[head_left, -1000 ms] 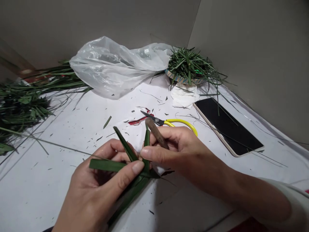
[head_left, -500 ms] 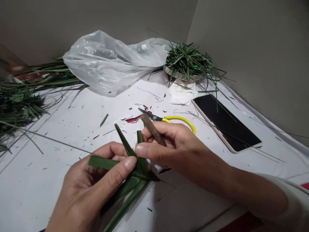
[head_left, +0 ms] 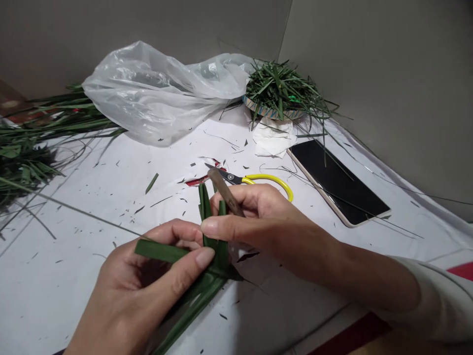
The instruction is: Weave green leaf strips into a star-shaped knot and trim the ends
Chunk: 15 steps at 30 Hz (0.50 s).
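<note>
Two grips on one folded bundle of green leaf strips (head_left: 222, 256). Pinched narrowly at its crossing by the left hand (head_left: 125, 286), thumb on top, with one flat end jutting leftward above the thumb and longer lengths running down beneath it. Gripped higher up by the right hand (head_left: 258, 217), thumb tip against the upright ends, with a brown stick (head_left: 225, 192) slanting up and away from the curled fingers. Just beyond the right fingertips, yellow-handled scissors (head_left: 231, 177) with blades pointing left, beside a red-showing tear (head_left: 197, 181) in the white cloth (head_left: 66, 296). To the right of that hand, a black-screened smartphone (head_left: 340, 182). Farther off beyond the right fingers, a crumpled white tissue (head_left: 271, 140), then a patterned-rim tray (head_left: 258, 107) heaped with leaf clippings (head_left: 284, 88). Beyond the left fingers, a translucent plastic bag (head_left: 158, 93); well to their left, a dark heap of leaves (head_left: 22, 162).
</note>
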Each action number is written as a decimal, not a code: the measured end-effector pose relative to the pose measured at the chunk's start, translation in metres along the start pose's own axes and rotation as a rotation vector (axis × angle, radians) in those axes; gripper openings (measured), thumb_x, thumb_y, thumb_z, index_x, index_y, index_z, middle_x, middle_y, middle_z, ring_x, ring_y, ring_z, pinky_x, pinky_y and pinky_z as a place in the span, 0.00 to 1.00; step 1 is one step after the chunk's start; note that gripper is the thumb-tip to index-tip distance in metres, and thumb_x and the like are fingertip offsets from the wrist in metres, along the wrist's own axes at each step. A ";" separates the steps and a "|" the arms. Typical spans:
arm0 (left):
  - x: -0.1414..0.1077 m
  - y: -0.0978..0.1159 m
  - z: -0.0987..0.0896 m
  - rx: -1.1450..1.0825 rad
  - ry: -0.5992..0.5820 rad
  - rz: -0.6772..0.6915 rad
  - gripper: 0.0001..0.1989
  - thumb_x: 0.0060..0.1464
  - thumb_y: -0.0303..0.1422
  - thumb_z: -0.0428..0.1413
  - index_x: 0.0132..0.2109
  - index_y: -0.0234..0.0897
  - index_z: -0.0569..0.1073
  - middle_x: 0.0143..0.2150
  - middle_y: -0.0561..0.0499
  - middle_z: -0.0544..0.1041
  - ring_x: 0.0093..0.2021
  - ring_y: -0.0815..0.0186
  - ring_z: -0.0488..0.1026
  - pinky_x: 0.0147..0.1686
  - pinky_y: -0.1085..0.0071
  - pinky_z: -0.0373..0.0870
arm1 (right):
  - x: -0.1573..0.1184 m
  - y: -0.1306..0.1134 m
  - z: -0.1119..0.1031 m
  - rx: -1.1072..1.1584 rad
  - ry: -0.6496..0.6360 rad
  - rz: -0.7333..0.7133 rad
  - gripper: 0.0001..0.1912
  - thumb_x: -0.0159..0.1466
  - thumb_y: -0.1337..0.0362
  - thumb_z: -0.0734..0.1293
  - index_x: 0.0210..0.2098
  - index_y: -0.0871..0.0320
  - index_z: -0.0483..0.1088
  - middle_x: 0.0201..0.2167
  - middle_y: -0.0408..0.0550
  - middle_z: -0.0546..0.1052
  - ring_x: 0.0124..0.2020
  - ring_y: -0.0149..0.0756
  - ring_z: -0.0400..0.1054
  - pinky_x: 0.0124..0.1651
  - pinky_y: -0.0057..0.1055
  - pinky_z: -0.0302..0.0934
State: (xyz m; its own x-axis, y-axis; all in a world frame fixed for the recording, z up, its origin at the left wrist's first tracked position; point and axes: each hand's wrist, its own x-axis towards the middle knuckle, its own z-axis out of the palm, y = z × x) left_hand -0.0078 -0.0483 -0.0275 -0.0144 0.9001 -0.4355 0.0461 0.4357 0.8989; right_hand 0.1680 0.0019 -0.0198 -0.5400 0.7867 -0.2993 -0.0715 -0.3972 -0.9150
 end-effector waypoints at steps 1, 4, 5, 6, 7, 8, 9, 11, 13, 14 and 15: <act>0.000 0.000 -0.001 0.014 -0.005 0.004 0.09 0.42 0.37 0.71 0.29 0.44 0.78 0.23 0.55 0.80 0.23 0.68 0.74 0.22 0.80 0.70 | 0.000 0.000 0.000 0.019 0.005 0.003 0.16 0.56 0.60 0.74 0.23 0.57 0.63 0.19 0.34 0.60 0.21 0.24 0.50 0.23 0.26 0.44; -0.001 0.002 -0.003 0.053 0.001 -0.015 0.11 0.43 0.37 0.71 0.28 0.42 0.77 0.23 0.56 0.80 0.23 0.69 0.74 0.22 0.81 0.69 | 0.001 0.003 -0.002 0.077 -0.036 0.000 0.17 0.56 0.58 0.75 0.23 0.58 0.65 0.18 0.35 0.62 0.20 0.24 0.52 0.23 0.25 0.46; -0.001 0.002 -0.004 0.057 0.007 -0.021 0.11 0.43 0.38 0.71 0.28 0.42 0.77 0.23 0.56 0.80 0.23 0.69 0.74 0.22 0.81 0.69 | 0.001 0.005 -0.002 0.097 -0.054 -0.002 0.17 0.56 0.58 0.75 0.23 0.58 0.65 0.18 0.35 0.62 0.21 0.24 0.53 0.23 0.25 0.47; -0.001 0.002 -0.005 0.060 0.016 -0.030 0.11 0.43 0.39 0.71 0.28 0.41 0.77 0.24 0.56 0.80 0.23 0.68 0.74 0.22 0.81 0.69 | 0.001 0.006 -0.003 0.115 -0.071 -0.002 0.16 0.57 0.58 0.74 0.23 0.58 0.66 0.19 0.35 0.62 0.21 0.24 0.53 0.24 0.25 0.47; -0.002 0.002 -0.005 0.058 0.014 -0.034 0.11 0.43 0.40 0.71 0.28 0.41 0.78 0.24 0.55 0.81 0.23 0.68 0.75 0.22 0.81 0.69 | 0.002 0.008 -0.003 0.137 -0.087 -0.003 0.15 0.57 0.59 0.74 0.23 0.59 0.66 0.18 0.35 0.62 0.20 0.24 0.53 0.23 0.24 0.47; -0.002 0.002 -0.006 0.054 0.013 -0.039 0.12 0.43 0.41 0.71 0.28 0.41 0.78 0.24 0.55 0.81 0.23 0.68 0.75 0.22 0.81 0.70 | 0.002 0.009 -0.004 0.159 -0.102 -0.005 0.14 0.58 0.60 0.74 0.23 0.59 0.67 0.18 0.35 0.62 0.20 0.23 0.52 0.23 0.24 0.47; -0.003 0.001 -0.006 0.049 0.006 -0.048 0.12 0.43 0.41 0.71 0.29 0.41 0.79 0.25 0.55 0.81 0.24 0.67 0.75 0.22 0.80 0.70 | 0.002 0.010 -0.004 0.180 -0.112 -0.004 0.13 0.58 0.61 0.74 0.23 0.59 0.68 0.19 0.34 0.62 0.20 0.23 0.52 0.23 0.23 0.47; -0.004 0.000 -0.006 0.042 -0.007 -0.060 0.12 0.43 0.42 0.70 0.30 0.41 0.80 0.25 0.53 0.81 0.25 0.66 0.76 0.23 0.79 0.72 | 0.002 0.012 -0.004 0.213 -0.126 0.002 0.11 0.57 0.63 0.74 0.24 0.59 0.69 0.19 0.34 0.62 0.20 0.22 0.52 0.23 0.21 0.48; -0.006 -0.002 -0.008 0.033 -0.018 -0.066 0.12 0.44 0.42 0.70 0.31 0.41 0.81 0.25 0.53 0.81 0.25 0.65 0.76 0.23 0.78 0.73 | 0.003 0.012 -0.004 0.232 -0.127 -0.001 0.09 0.57 0.64 0.74 0.25 0.59 0.70 0.19 0.34 0.63 0.20 0.21 0.53 0.23 0.20 0.49; -0.006 -0.003 -0.008 0.028 -0.016 -0.073 0.12 0.44 0.42 0.70 0.32 0.41 0.81 0.25 0.52 0.81 0.26 0.64 0.77 0.24 0.78 0.73 | 0.003 0.012 -0.003 0.231 -0.126 -0.011 0.09 0.57 0.64 0.74 0.25 0.59 0.70 0.19 0.34 0.63 0.20 0.21 0.54 0.23 0.20 0.49; -0.006 -0.004 -0.008 0.019 -0.027 -0.074 0.12 0.44 0.42 0.70 0.32 0.41 0.81 0.25 0.52 0.81 0.25 0.64 0.77 0.23 0.78 0.73 | 0.003 0.012 -0.003 0.229 -0.120 -0.020 0.10 0.57 0.64 0.74 0.25 0.59 0.70 0.18 0.34 0.64 0.20 0.21 0.54 0.23 0.20 0.49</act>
State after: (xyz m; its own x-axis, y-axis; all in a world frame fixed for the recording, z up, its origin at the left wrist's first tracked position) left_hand -0.0161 -0.0559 -0.0283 0.0087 0.8646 -0.5024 0.0649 0.5009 0.8631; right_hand 0.1677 0.0006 -0.0324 -0.6313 0.7392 -0.2347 -0.2639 -0.4892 -0.8313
